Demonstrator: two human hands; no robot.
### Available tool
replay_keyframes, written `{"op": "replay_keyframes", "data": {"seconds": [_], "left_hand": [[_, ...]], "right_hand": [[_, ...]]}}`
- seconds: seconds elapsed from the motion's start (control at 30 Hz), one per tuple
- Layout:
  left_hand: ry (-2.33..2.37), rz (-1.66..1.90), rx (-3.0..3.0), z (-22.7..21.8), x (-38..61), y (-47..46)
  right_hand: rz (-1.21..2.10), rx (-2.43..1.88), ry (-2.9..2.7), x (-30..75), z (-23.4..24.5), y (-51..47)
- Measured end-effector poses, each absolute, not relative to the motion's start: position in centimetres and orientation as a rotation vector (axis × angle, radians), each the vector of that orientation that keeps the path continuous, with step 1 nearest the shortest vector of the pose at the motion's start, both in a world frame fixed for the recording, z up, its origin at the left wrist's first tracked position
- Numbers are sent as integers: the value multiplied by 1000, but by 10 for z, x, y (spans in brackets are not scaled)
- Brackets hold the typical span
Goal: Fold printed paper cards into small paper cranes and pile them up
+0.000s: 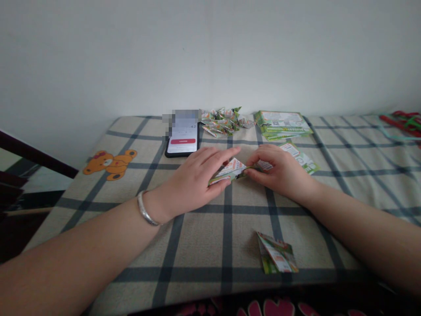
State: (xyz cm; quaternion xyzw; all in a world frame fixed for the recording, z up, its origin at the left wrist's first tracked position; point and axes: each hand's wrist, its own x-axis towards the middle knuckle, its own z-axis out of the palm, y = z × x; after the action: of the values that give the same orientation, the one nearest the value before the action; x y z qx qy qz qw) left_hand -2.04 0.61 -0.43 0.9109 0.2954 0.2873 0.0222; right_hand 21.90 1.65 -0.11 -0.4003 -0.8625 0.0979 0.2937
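Observation:
A leaflet [234, 167], printed in green, white and orange and folded to a point, lies between my two hands on the checked cloth. My left hand [200, 177], with a silver bangle at the wrist, grips its left part. The thumb is on the near edge; the index finger stretches over the far side. At the leaflet's right end, my right hand [279, 171] pinches it between thumb and curled fingers, which hide part of it. Nearer to me lies another folded leaflet [278, 254], apart from both hands.
By the wall stand a phone [182, 141] with a lit screen, several folded paper pieces [223, 120] in a heap, and a stack of flat leaflets [284, 123]. More leaflet paper [302, 158] lies behind my right hand. Red and green strips [403, 123] lie far right.

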Motion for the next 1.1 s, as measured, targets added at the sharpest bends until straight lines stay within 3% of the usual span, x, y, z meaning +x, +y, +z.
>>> {"op": "replay_keyframes", "data": {"seconds": [0.5, 0.83, 1.1], "left_hand": [[822, 1092, 2917, 0, -19, 8], [778, 1024, 2904, -3, -18, 7], [844, 933, 3148, 0, -20, 4]], "right_hand": [[-129, -1010, -2362, 223, 1, 14], [-401, -912, -2474, 222, 3, 11], [-380, -907, -2480, 223, 3, 10]]}}
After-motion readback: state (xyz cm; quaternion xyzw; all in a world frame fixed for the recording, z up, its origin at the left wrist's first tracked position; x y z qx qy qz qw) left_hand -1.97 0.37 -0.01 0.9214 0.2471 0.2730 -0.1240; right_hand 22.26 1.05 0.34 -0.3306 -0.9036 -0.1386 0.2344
